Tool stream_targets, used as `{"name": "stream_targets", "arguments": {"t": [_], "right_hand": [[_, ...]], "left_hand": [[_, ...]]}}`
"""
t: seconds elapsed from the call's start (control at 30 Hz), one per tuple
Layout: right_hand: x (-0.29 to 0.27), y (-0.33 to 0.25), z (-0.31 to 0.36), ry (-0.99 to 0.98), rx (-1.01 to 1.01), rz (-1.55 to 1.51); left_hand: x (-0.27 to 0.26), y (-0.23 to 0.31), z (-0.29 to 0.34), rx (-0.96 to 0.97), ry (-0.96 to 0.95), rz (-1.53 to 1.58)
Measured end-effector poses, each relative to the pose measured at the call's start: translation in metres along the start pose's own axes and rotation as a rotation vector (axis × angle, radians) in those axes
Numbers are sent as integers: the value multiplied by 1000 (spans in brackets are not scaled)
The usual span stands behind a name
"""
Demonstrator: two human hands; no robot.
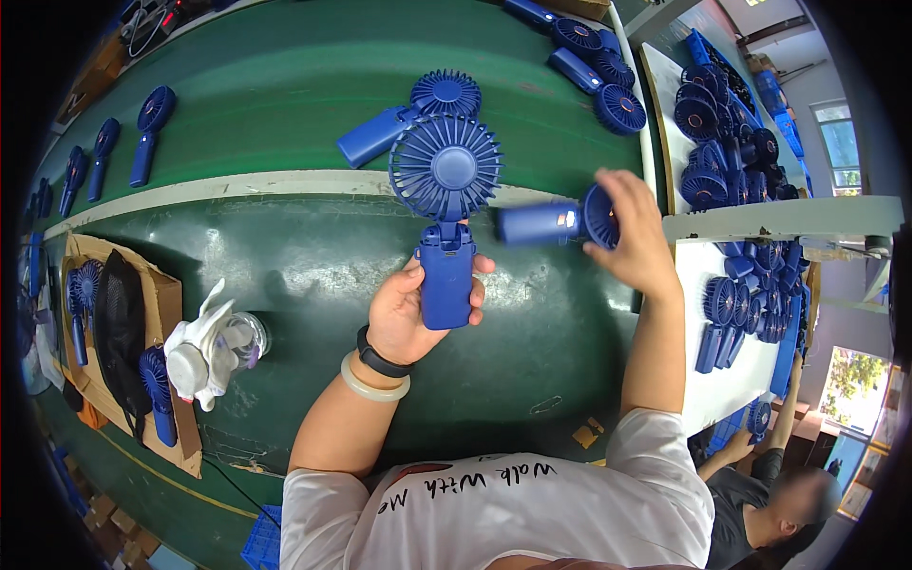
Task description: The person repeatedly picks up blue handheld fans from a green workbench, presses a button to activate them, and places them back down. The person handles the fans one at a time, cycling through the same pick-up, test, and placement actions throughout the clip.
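My left hand [395, 318] is closed around the handle of a blue handheld fan [446, 285], its round grille facing up and its head pointing away from me. To the right, my right hand [638, 237] grips a second blue handheld fan [538, 223] by its round head, the handle pointing left; this fan is slightly blurred. Just beyond the first fan, another blue fan [373, 138] lies slanted on the green belt, partly covered by the held fan's head.
The green conveyor belt [275, 85] carries more fans at its left and far right. A cardboard box [166, 285] with fans and a black pouch stands left, beside a plastic bottle [249, 337] with white gloves. Right, white tables [679, 228] bear many fans; a person [760, 513] sits there.
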State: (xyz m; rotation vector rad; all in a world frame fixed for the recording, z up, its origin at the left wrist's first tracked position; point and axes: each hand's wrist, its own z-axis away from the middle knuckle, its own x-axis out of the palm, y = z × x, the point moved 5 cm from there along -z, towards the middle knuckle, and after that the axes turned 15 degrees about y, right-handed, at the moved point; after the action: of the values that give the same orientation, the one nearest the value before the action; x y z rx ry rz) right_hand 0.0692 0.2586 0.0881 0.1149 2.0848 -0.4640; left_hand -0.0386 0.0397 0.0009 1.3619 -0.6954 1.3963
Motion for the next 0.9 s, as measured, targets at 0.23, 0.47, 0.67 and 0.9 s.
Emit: {"name": "stream_targets", "arguments": {"t": [0.23,0.47,0.67,0.9], "right_hand": [[-7,-4,52,47,-55,267],[-4,-12,96,145,244,102],[-5,-19,107,71,367,124],[-6,2,118,87,446,236]], "left_hand": [[-3,-4,0,267,178,-594],[-2,-8,-1,231,272,-590],[-4,-6,-2,231,224,-548],[-1,-5,0,239,246,-503]]}}
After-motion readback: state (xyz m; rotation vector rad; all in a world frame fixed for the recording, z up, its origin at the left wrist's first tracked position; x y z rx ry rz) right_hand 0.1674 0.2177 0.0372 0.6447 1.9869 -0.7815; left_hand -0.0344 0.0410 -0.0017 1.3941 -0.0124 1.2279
